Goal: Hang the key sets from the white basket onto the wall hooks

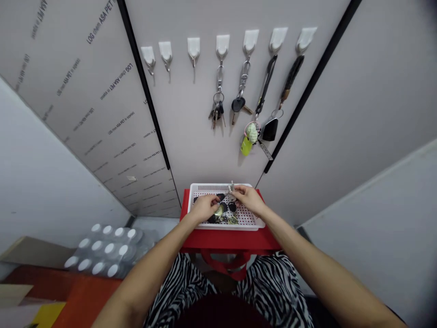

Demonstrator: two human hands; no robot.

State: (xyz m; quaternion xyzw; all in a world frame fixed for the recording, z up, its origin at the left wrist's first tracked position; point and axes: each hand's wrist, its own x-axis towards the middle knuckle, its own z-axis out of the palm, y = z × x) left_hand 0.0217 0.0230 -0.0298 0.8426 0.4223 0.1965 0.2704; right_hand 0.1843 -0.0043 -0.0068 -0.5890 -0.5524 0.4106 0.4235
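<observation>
A white plastic basket (251, 222) with a perforated bottom holds several dark key fobs (232, 206) and greenish-yellow key rings (233, 219). My right hand (249, 199) is over its right side, thumb and fingers pinched on a silver metal keychain clasp (231, 187). Whatever hangs below the clasp is hard to make out. My left hand (204, 208) is inside the basket's left part, fingers bent together beside a black key fob (220, 197) and a round greenish tag (219, 211). What its fingertips grip, if anything, is too small to name.
The basket rests on a red stool (225, 241). White hooks (193, 48) line the cabinet door ahead; the right ones carry key bunches (217, 111), a car key (238, 105) and a black strap (292, 77). Capped bottles (109, 248) stand at lower left.
</observation>
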